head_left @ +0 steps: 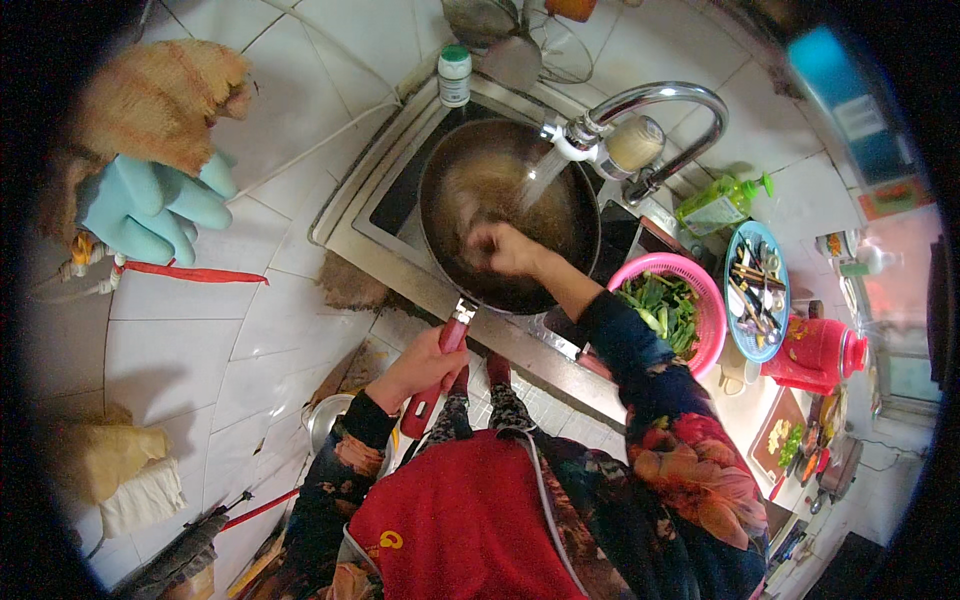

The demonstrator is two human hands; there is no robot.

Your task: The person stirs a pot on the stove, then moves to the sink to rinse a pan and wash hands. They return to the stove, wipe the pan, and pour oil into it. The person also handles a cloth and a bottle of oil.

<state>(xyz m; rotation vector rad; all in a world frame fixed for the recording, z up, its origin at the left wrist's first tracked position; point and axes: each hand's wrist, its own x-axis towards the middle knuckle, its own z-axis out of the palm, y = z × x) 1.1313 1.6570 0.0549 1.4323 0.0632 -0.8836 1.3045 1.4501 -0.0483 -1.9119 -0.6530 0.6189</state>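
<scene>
My left hand (432,365) is wrapped round the red handle (420,410) of a deep, dark frying pan (590,235). The pan rests over the sink (385,215), below the chrome faucet (715,105). Water (543,175) streams from the faucet's white spout into the pan. Inside the pan, close to its bottom, is my right hand (505,248), its fingers curled and smeared by motion. Whatever those fingers hold, if anything, is hidden under them.
Right of the sink stands a pink basket (722,310) of leafy greens (660,312), near a blue basket (740,240) of utensils, a green bottle (715,207) and a red thermos (812,352). A white bottle (454,78) stands behind the pan. Light-blue gloves (150,205) hang at left.
</scene>
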